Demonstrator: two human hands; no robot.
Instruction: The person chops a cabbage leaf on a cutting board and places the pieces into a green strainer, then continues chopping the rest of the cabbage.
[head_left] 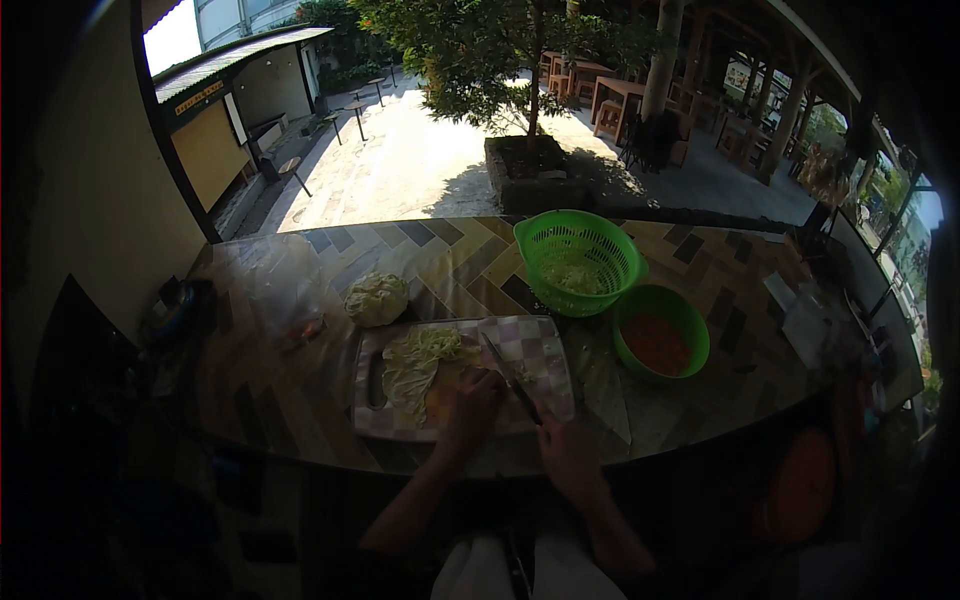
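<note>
My right hand [566, 446] grips a knife [513, 377] by its handle, with the blade pointing up and left over the cutting board. My left hand [476, 401] rests at the middle of the board, left of the blade, its fingers curled. What lies under those fingers is hidden in shadow. Beneath both hands is a checked pink-and-white cutting board [548, 347]. On its left half lie cabbage leaves [410, 378] with shredded strips on top. A partly cut head of cabbage [377, 299] sits just behind the board.
A green colander [582, 262] with pale shreds inside stands behind the board to the right. Nearer is a green bowl [661, 334] with orange contents. Clear plastic [285, 275] lies at left on the patterned table [460, 250]; dim items sit at both ends.
</note>
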